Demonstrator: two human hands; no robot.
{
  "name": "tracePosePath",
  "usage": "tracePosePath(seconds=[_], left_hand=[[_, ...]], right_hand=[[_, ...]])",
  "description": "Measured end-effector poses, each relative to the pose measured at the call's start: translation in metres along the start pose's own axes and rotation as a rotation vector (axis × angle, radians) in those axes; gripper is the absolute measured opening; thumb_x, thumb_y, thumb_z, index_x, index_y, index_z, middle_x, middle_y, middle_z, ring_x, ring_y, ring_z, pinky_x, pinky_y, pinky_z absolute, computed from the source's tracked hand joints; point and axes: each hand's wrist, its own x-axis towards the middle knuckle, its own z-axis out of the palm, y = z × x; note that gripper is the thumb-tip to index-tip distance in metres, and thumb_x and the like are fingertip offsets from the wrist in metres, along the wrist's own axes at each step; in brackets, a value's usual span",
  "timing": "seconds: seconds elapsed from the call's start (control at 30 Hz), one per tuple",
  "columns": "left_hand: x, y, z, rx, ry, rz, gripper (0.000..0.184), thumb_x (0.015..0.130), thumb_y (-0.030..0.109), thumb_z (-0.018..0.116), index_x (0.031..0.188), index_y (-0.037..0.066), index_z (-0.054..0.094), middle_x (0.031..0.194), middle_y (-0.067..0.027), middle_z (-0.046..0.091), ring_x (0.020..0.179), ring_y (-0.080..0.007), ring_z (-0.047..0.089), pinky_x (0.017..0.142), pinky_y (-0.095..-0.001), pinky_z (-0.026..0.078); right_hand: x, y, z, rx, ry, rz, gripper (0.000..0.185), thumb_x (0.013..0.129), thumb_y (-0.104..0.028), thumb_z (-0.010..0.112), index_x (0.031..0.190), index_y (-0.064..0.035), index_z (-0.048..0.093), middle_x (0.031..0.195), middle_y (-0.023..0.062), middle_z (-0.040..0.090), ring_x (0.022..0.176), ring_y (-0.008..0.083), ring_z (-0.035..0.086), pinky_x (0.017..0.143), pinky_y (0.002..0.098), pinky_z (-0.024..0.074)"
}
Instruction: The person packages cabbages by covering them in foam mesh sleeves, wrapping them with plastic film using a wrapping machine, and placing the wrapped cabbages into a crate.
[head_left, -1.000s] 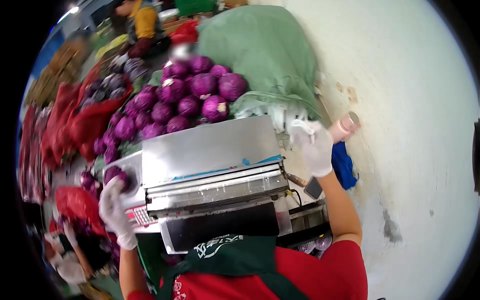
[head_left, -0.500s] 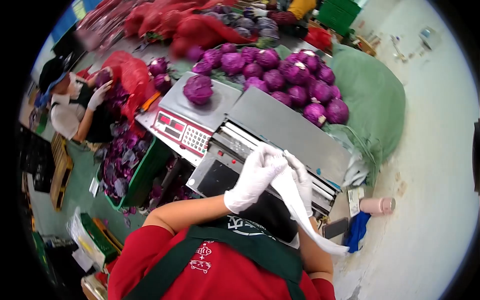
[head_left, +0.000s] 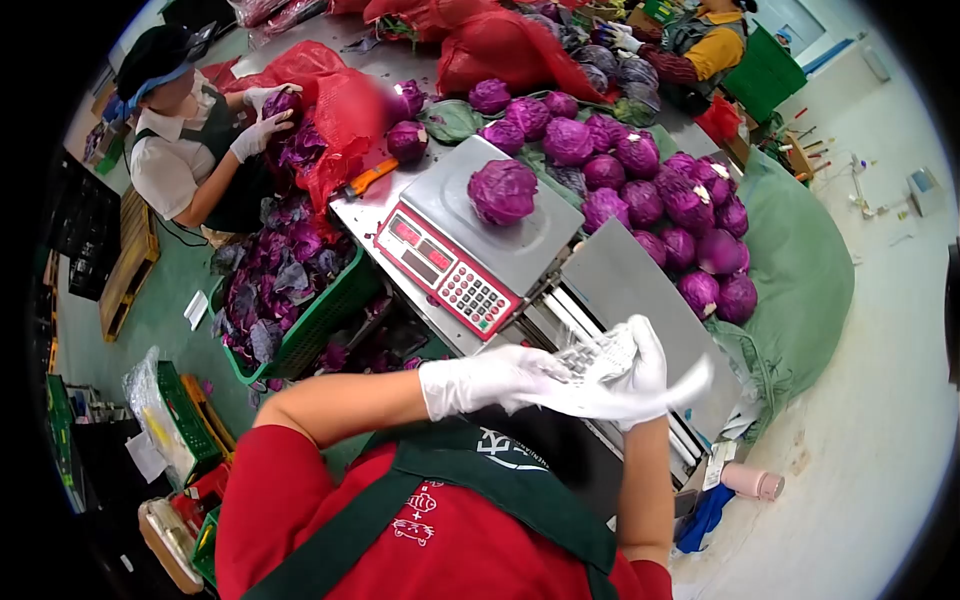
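In front of my chest, a white strip of printed labels [head_left: 600, 362] is stretched between my two gloved hands. My left hand [head_left: 490, 380] pinches its printed end. My right hand [head_left: 645, 375] is closed around the other part, and a blurred loose tail sticks out to the right. Just beyond my hands lies the wrapping machine [head_left: 625, 300] with its grey metal plate. A red cabbage [head_left: 502, 192] rests on the pan of the red-framed digital scale [head_left: 450, 262].
Many red cabbages [head_left: 640, 200] are piled behind the machine beside a green sack [head_left: 800, 290]. A co-worker [head_left: 190, 150] at left handles a cabbage above a green crate [head_left: 305, 340] of trimmed leaves. An orange-handled knife [head_left: 372, 177] lies near the scale; a pink bottle [head_left: 752, 481] is at right.
My view has shifted, so the scale and cabbages appear lower and further right. My hands have moved apart, spreading the label strip between them, and its hanging tail has swung up to the right.
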Motion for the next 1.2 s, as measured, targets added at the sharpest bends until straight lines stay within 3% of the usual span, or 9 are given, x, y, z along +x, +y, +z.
tracePosePath(seconds=[0.13,0.23,0.3,0.43,0.5,0.67,0.83,1.07,1.2], left_hand=[[0.0,0.069,-0.095,0.249,0.749,0.521,0.016,0.084,0.016,0.067,0.094,0.004,0.066,0.085,-0.0062,0.068,0.076,-0.0145,0.063,0.07,-0.0294,0.052],[0.024,0.131,-0.172,0.684,1.26,0.659,0.031,0.085,0.031,0.066,0.096,0.002,0.065,0.08,-0.0126,0.067,0.075,-0.0237,0.066,0.07,-0.0331,0.052],[0.039,0.149,-0.224,1.155,1.301,0.561,0.033,0.085,0.032,0.062,0.101,0.004,0.063,0.077,-0.0172,0.066,0.074,-0.0297,0.067,0.069,-0.0378,0.051],[0.092,0.142,-0.298,1.505,1.106,0.091,0.032,0.087,0.031,0.05,0.09,0.004,0.066,0.084,-0.02,0.066,0.082,-0.0356,0.064,0.073,-0.044,0.049],[0.074,0.132,-0.258,1.393,0.925,0.325,0.036,0.091,0.031,0.045,0.089,0.0,0.065,0.091,-0.0222,0.065,0.09,-0.0336,0.063,0.081,-0.0423,0.047],[0.089,0.084,-0.267,0.772,0.763,0.615,0.018,0.094,0.019,0.05,0.102,0.006,0.058,0.095,-0.0141,0.066,0.088,-0.0253,0.064,0.076,-0.0351,0.049],[0.045,0.069,-0.195,-0.679,-0.029,0.296,0.049,0.099,0.037,0.044,0.133,0.002,0.045,0.13,-0.0146,0.054,0.116,-0.0224,0.055,0.101,-0.0398,0.044],[-0.036,0.052,-0.11,-0.677,0.372,0.092,0.068,0.094,0.059,0.036,0.118,-0.001,0.057,0.119,-0.0187,0.06,0.114,-0.0302,0.056,0.103,-0.0426,0.042],[-0.026,-0.004,-0.09,-0.571,-0.157,0.123,0.078,0.093,0.065,0.026,0.099,-0.002,0.065,0.106,-0.0209,0.065,0.109,-0.0309,0.057,0.098,-0.043,0.044]], right_hand=[[0.076,-0.005,0.048,-1.11,-0.089,0.217,0.014,0.086,-0.012,0.065,0.094,-0.0018,0.062,0.091,0.0042,0.061,0.084,0.0113,0.059,0.077,0.0257,0.0494],[0.167,-0.001,0.076,-1.315,-0.115,-0.398,0.034,0.086,-0.024,0.059,0.107,0.0032,0.063,0.098,0.0103,0.068,0.091,0.0194,0.063,0.084,0.0312,0.0479],[0.242,-0.009,0.08,-1.351,0.087,-0.264,0.04,0.088,-0.035,0.052,0.097,0.0027,0.064,0.091,0.027,0.063,0.087,0.0398,0.062,0.078,0.0425,0.0465],[0.336,0.027,0.04,-1.818,0.263,-0.287,0.034,0.091,-0.026,0.048,0.102,0.0018,0.065,0.095,0.022,0.066,0.089,0.0349,0.063,0.077,0.039,0.0485],[0.312,0.031,0.054,-2.252,-0.228,0.014,0.03,0.092,-0.017,0.045,0.107,-0.0007,0.065,0.104,0.022,0.065,0.096,0.0342,0.063,0.083,0.0392,0.0482],[0.261,0.081,0.056,-0.617,0.301,-0.292,0.028,0.093,-0.016,0.05,0.107,0.0042,0.063,0.105,0.0093,0.066,0.094,0.0195,0.061,0.086,0.0295,0.0454],[0.152,0.041,0.115,-1.044,0.048,-0.728,0.017,0.095,-0.011,0.049,0.098,0.0018,0.06,0.089,0.005,0.063,0.082,0.0121,0.056,0.077,0.0277,0.0456],[0.009,-0.004,0.122,-0.1,-0.376,0.53,0.026,0.097,-0.02,0.047,0.093,0.004,0.057,0.094,0.0127,0.062,0.085,0.0182,0.062,0.078,0.0273,0.0489],[-0.04,-0.02,0.111,-0.377,-0.529,0.626,0.039,0.093,-0.022,0.054,0.123,0.003,0.052,0.099,0.0096,0.061,0.086,0.0135,0.061,0.074,0.0264,0.0502]])
